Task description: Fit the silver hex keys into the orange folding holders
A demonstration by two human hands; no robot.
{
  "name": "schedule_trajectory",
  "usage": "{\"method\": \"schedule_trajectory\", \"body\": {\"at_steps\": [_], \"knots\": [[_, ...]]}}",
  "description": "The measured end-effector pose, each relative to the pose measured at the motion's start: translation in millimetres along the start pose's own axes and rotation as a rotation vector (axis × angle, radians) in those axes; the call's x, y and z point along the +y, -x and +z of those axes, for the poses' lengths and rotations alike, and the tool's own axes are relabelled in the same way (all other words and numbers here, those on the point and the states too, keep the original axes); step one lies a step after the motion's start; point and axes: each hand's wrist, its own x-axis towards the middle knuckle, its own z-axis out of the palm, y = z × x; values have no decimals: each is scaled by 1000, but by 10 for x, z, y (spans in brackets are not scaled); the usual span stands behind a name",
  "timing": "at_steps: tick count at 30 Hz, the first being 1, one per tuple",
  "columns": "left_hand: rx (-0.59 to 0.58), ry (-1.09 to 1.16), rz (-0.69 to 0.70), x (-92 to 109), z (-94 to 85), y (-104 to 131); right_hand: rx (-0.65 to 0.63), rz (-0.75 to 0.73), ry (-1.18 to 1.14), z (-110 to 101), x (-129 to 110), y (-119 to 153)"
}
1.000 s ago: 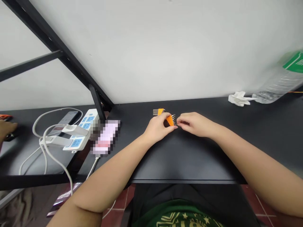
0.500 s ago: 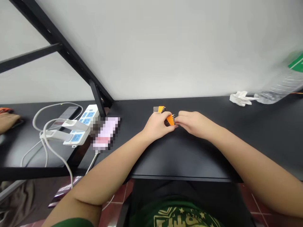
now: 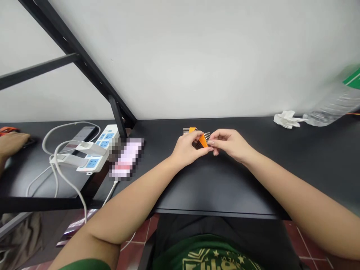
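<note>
An orange holder (image 3: 203, 141) with several thin metal rods, which looks like a hex key set, is held just above or on the black desk. My left hand (image 3: 188, 147) grips it, with the thumb below and the fingers over the top. Beyond those fingers shows a second orange part (image 3: 192, 129) with rods pointing left. My right hand (image 3: 229, 143) is at the set's right side, its thumb and index finger pinched by the rod ends (image 3: 207, 135). Whether it holds a single rod is too small to tell.
A power strip (image 3: 105, 144) with plugged chargers and white cables lies left, beside a blurred phone (image 3: 128, 157). Black frame bars (image 3: 92, 75) rise there. Another person's hand (image 3: 15, 144) is at far left. Crumpled tissue (image 3: 287, 119) and a plastic bottle (image 3: 326, 110) are right.
My right hand's fingers have opened out slightly and turned at the rod ends. The orange holder has tilted a little, showing more rods. The other person's hand has moved further into view.
</note>
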Motion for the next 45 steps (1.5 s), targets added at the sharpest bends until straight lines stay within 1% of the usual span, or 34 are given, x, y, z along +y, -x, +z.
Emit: {"method": "schedule_trajectory", "body": {"at_steps": [3, 5, 7, 9, 11, 15, 18, 21, 24, 26, 28, 31, 32, 34, 36, 37, 38, 39, 41, 43, 45], "knots": [[10, -70, 24, 4, 5, 15, -17, 99, -48, 5, 36, -15], [23, -136, 46, 10, 3, 25, -54, 188, -101, 16, 35, -13], [54, -189, 73, 16, 2, 33, -88, 242, -157, 40, 22, -7], [82, -219, 88, 22, 5, 37, -92, 234, -170, 73, 9, -1], [81, -242, 104, 31, 13, 35, -73, 193, -142, 107, 5, 1], [15, -289, 188, 61, 40, 25, -17, 140, -46, 157, 24, -7], [-9, -294, 216, 69, 57, 26, 12, 134, -85, 170, 46, -21], [6, -280, 203, 52, 72, 37, -7, 139, -227, 157, 65, -32], [32, -257, 207, 42, 96, 45, -60, 146, -294, 139, 88, -29], [2, -243, 212, 53, 114, 45, -78, 158, -274, 136, 105, -26], [-54, -233, 204, 75, 126, 42, -69, 168, -224, 133, 116, -27], [-112, -214, 175, 83, 109, 31, -16, 164, -103, 74, 98, -42], [-111, -202, 160, 67, 91, 22, 23, 162, -42, 28, 83, -48], [-72, -190, 123, -3, 40, -9, 126, 144, 137, -109, 51, -59], [-6, -236, 84, -111, -26, -60, 254, 71, 411, -282, 33, -69], [-4, -290, 70, -170, -60, -89, 311, 11, 591, -370, 34, -74], [-16, -343, 36, -227, -91, -119, 336, -34, 794, -451, 44, -79], [-51, -386, -5, -278, -117, -145, 304, -43, 972, -523, 62, -85], [-126, -427, -82, -350, -151, -184, 182, -20, 1218, -632, 117, -98], [-177, -444, -133, -383, -163, -204, 69, 46, 1341, -708, 178, -108], [-194, -467, -156, -390, -163, -213, 40, 126, 1402, -775, 223, -112]]}}
